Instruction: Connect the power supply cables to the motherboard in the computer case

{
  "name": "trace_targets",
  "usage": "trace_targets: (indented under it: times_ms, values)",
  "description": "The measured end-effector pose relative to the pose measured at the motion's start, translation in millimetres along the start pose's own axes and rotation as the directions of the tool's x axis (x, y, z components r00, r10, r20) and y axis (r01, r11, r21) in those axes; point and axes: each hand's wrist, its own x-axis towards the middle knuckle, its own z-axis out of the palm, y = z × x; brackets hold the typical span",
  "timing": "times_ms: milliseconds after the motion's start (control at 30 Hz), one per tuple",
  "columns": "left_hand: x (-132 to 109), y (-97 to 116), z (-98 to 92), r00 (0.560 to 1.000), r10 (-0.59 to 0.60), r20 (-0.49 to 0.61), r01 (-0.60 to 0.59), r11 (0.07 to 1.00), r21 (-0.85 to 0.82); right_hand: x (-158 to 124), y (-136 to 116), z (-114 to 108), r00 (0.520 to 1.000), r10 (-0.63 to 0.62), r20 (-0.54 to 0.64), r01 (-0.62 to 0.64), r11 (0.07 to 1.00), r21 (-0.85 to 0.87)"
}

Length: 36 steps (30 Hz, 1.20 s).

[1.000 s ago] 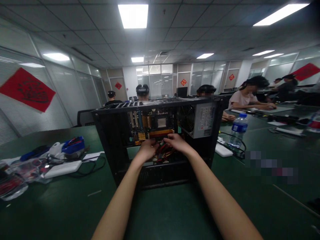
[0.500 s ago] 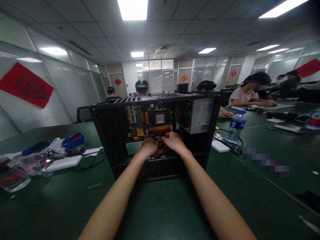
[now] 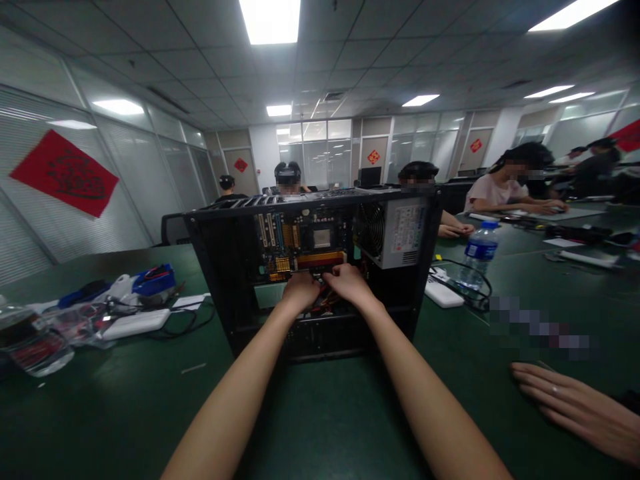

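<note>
A dark green tabletop in a bright office carries an open computer case at its centre. Both forearms reach straight in. The left hand and right hand meet below the motherboard, fingers clenched among red cables; what they grip is hidden.

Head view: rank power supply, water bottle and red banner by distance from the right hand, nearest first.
1. Power supply, just above-right of the right hand.
2. Water bottle, on the table, farther right.
3. Red banner, hung far left.
</note>
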Motion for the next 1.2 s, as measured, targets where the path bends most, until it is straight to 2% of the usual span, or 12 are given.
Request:
trace_targets:
  times_ms: [267,433,567,767,933,1200]
  values:
    - [3,8,-1.6,1.000,-0.019,0.000,0.019,1.000,-0.013,5,4,2,1.000,-0.021,-0.013,0.021,0.998,0.065]
    - [-4,1,0.3,1.000,0.011,-0.018,-0.012,1.000,-0.009,11,9,5,0.999,0.036,0.031,-0.042,0.975,0.217]
    - [-4,-7,1.0,0.999,0.052,-0.009,-0.052,0.999,-0.013,13,10,9,0.981,0.144,0.132,-0.186,0.898,0.400]
    - [-5,-3,0.7,0.999,0.023,-0.039,-0.024,0.999,-0.024,9,5,6,0.908,0.241,0.344,-0.407,0.707,0.578]
    - [-9,1,-2.1,1.000,0.004,-0.031,-0.005,1.000,-0.030,7,1,2,0.882,0.288,0.372,-0.468,0.619,0.631]
    - [-7,1,-0.6,1.000,-0.001,-0.012,0.001,1.000,-0.004,7,1,3,0.864,0.336,0.374,-0.503,0.593,0.629]
